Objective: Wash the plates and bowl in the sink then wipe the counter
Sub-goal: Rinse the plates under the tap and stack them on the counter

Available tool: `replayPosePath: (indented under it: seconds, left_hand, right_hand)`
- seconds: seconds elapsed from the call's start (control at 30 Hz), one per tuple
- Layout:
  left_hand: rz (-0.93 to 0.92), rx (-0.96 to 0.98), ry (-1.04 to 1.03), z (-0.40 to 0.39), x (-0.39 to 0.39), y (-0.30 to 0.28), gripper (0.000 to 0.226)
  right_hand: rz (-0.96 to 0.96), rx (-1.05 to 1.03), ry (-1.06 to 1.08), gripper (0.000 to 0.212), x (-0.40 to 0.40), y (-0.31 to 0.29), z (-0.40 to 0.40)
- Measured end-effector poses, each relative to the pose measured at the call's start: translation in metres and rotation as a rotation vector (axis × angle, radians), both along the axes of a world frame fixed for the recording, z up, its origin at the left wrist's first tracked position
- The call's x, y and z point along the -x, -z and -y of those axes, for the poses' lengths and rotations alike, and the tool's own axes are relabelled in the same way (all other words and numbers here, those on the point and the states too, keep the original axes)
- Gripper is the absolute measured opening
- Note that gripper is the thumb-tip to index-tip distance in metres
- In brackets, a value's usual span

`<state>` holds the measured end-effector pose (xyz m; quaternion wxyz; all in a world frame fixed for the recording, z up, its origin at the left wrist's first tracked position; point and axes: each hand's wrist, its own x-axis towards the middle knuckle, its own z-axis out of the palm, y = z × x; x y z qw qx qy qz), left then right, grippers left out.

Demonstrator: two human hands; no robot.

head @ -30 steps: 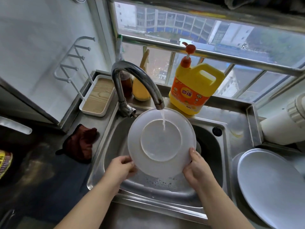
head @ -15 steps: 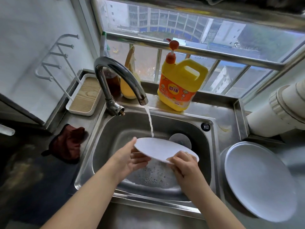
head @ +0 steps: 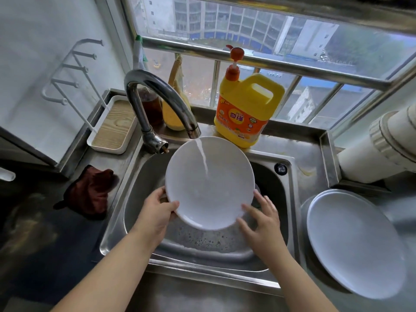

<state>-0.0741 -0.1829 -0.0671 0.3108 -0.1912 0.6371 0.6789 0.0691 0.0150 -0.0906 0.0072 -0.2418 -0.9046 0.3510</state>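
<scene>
The white plate [head: 209,183] looks rigid, light and, being wet under the faucet [head: 157,102] stream, probably slippery, so the rim is the sensible place to hold it. The left hand [head: 157,212] pinches the lower-left rim, thumb on the face, holding it over the sink [head: 290,199], while the right hand [head: 261,219] lies open with fingertips against the lower-right edge. Half a second ago the plate lay nearly flat between both hands; now its face tilts up towards the person.
</scene>
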Motion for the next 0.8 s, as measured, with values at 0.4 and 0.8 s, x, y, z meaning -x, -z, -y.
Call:
replayPosePath:
  seconds: [0.4,0.8]
  left_hand:
    - [-0.369,0.043,-0.045,0.018,0.001,-0.036,0.028]
    - [-0.099,0.104,-0.106,0.028,-0.003,-0.026,0.011]
  right_hand:
    - [0.221,1.075,0.572,0.038,0.046,0.001,0.029]
    - [0.112,0.867,0.517,0.016,0.041,-0.033,0.022]
